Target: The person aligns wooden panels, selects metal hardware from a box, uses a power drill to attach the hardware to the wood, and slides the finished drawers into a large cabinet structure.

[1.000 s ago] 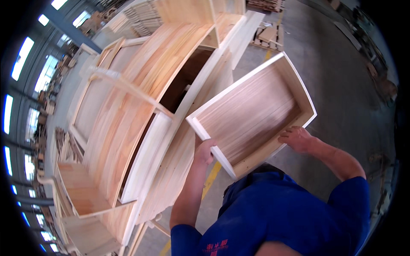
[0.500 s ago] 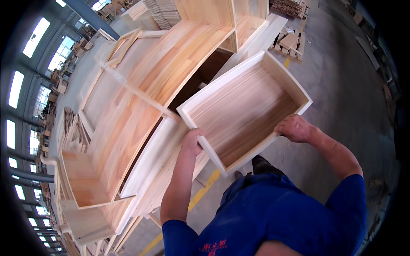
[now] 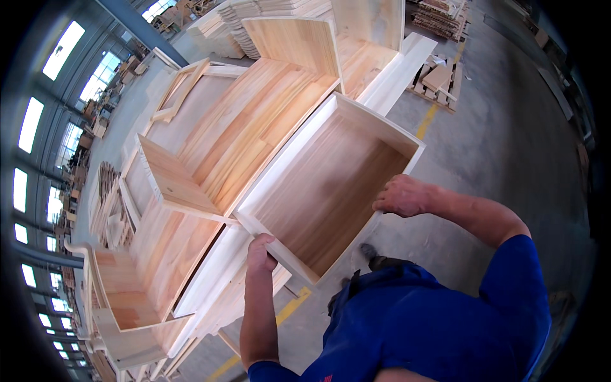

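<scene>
A wooden drawer (image 3: 318, 184), a shallow rectangular box with pale rims, is held between both hands. My left hand (image 3: 259, 253) is closed on its near left side. On the near right edge my right hand (image 3: 402, 196) grips the front panel, thumb and fingers wrapped over the rim. The drawer's far end sits at the opening in the front of a long wooden cabinet (image 3: 235, 134), its far long side lying along the cabinet's top board. An upright divider panel (image 3: 181, 181) stands on the cabinet beside the drawer's left corner. How deep the drawer reaches into the opening is hidden.
More upright panels (image 3: 293, 48) stand on the cabinet's far part. Wooden frames (image 3: 181, 89) lie beyond it, and stacked boards (image 3: 235, 28) stand behind. At the right back is a pallet with wood pieces (image 3: 438, 77). A yellow line (image 3: 294, 305) crosses the grey floor.
The drawer and both hands have moved left toward the cabinet, and the drawer now covers the dark opening that was visible before. Both hands have kept their hold on it.
</scene>
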Motion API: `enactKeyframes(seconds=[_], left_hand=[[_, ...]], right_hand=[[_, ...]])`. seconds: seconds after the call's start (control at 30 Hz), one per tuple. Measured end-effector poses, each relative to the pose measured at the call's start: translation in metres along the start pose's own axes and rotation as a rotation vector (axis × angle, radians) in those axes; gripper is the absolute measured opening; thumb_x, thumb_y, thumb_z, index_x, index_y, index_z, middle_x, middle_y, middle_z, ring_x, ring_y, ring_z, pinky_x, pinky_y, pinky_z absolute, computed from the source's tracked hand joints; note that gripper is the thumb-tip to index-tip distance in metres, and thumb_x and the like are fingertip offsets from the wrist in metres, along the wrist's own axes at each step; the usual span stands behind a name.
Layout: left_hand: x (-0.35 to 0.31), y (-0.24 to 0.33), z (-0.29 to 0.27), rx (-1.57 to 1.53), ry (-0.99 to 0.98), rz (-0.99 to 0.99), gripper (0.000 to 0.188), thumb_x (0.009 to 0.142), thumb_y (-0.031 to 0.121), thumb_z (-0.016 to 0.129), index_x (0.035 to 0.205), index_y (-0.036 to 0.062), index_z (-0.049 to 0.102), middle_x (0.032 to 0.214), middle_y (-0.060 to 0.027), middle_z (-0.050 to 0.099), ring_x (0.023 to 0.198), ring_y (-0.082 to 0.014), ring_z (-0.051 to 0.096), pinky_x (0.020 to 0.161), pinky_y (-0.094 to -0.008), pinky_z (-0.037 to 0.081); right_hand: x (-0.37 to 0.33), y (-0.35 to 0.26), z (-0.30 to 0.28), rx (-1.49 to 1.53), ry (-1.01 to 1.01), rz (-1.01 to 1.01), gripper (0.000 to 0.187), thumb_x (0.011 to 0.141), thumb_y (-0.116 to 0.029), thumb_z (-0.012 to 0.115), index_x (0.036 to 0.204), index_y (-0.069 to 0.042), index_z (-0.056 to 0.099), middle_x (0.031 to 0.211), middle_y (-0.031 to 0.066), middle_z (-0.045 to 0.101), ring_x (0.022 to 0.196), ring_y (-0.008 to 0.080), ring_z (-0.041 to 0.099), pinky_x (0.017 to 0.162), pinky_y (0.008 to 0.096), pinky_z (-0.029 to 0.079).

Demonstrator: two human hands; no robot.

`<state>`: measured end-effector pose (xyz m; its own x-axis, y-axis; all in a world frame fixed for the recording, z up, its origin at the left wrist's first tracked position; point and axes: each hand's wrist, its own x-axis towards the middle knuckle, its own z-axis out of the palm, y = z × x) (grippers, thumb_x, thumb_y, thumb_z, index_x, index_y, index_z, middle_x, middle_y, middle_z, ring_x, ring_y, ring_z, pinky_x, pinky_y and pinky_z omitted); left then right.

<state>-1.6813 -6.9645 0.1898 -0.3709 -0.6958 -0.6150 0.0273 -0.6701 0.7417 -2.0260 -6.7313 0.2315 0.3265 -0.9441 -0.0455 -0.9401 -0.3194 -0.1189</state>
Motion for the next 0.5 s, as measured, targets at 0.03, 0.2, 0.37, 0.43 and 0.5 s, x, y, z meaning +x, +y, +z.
enactKeyframes(seconds=[0.03, 0.2, 0.37, 0.43, 0.5], left_hand=[[0.002, 0.001, 0.0, -0.015, 0.006, -0.003, 0.024, 0.077, 0.012, 0.062, 0.099, 0.0049, 0.054, 0.091, -0.008, 0.054, 0.087, -0.0251, 0.057, 0.074, -0.0429, 0.051], [0.008, -0.01, -0.006, -0.014, 0.025, 0.027, 0.023, 0.088, 0.024, 0.066, 0.103, 0.0092, 0.057, 0.093, -0.0044, 0.056, 0.087, -0.0208, 0.059, 0.074, -0.0384, 0.052], [-0.023, -0.033, 0.002, -0.088, -0.123, 0.04, 0.035, 0.087, 0.02, 0.069, 0.117, 0.0091, 0.055, 0.106, -0.0061, 0.06, 0.1, -0.023, 0.061, 0.081, -0.0415, 0.054], [-0.05, -0.021, 0.019, -0.033, -0.059, 0.085, 0.04, 0.083, 0.016, 0.074, 0.117, 0.0059, 0.055, 0.107, -0.008, 0.059, 0.1, -0.0264, 0.06, 0.082, -0.0438, 0.054], [-0.035, -0.025, 0.016, -0.048, -0.007, 0.082, 0.049, 0.082, 0.021, 0.076, 0.122, 0.0044, 0.053, 0.115, -0.0112, 0.056, 0.106, -0.0317, 0.058, 0.084, -0.0525, 0.054]], right_hand=[[0.005, 0.007, -0.002, 0.004, -0.013, -0.008, 0.012, 0.087, -0.018, 0.055, 0.094, -0.015, 0.064, 0.082, 0.004, 0.066, 0.08, 0.0281, 0.068, 0.066, 0.0408, 0.052], [0.04, 0.032, -0.013, 0.036, -0.03, -0.045, 0.013, 0.087, -0.023, 0.061, 0.097, -0.015, 0.064, 0.087, 0.0046, 0.068, 0.083, 0.0292, 0.069, 0.07, 0.0424, 0.053], [0.079, 0.062, -0.012, -0.013, -0.017, -0.05, 0.022, 0.087, -0.03, 0.067, 0.102, -0.015, 0.064, 0.091, 0.0052, 0.069, 0.087, 0.0293, 0.069, 0.074, 0.0448, 0.053], [0.101, 0.064, -0.018, -0.01, -0.05, -0.038, 0.022, 0.085, -0.028, 0.069, 0.102, -0.014, 0.064, 0.091, 0.0075, 0.069, 0.089, 0.0306, 0.068, 0.075, 0.0453, 0.053], [0.114, 0.067, -0.022, 0.005, 0.025, -0.061, 0.021, 0.085, -0.026, 0.069, 0.101, -0.013, 0.064, 0.092, 0.0085, 0.069, 0.088, 0.0315, 0.068, 0.075, 0.0456, 0.053]])
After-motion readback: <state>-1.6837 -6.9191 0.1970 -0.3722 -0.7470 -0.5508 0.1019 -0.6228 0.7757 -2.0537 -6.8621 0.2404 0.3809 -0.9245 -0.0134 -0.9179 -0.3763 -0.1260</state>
